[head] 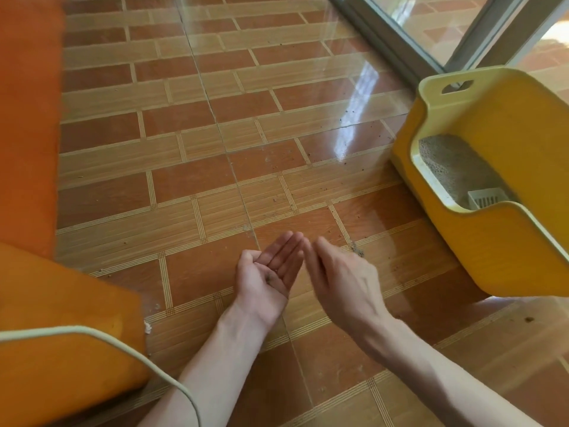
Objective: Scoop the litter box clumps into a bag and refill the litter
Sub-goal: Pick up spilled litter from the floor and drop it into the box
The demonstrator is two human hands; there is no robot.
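Note:
A yellow litter box (pixel 505 241) with high walls stands on the floor at the right. Grey litter (pixel 452 163) lies inside it, with a white slotted scoop (pixel 486 198) resting on the litter near the front wall. My left hand (pixel 271 272) is held palm up low over the floor tiles, fingers straight, with a few dark litter grains on the palm. My right hand (pixel 335 272) hovers just to its right, back up, fingers relaxed and pointing toward the left hand's fingertips. Neither hand holds anything. No bag is in view.
Loose litter grains (pixel 358 251) are scattered on the brown tiled floor (pixel 215 149) near the box. Orange furniture (pixel 27 118) lines the left side, with an orange cushion (pixel 61 318) and a white cable (pixel 123 343) at the lower left. A glass sliding door (pixel 431 29) is behind the box.

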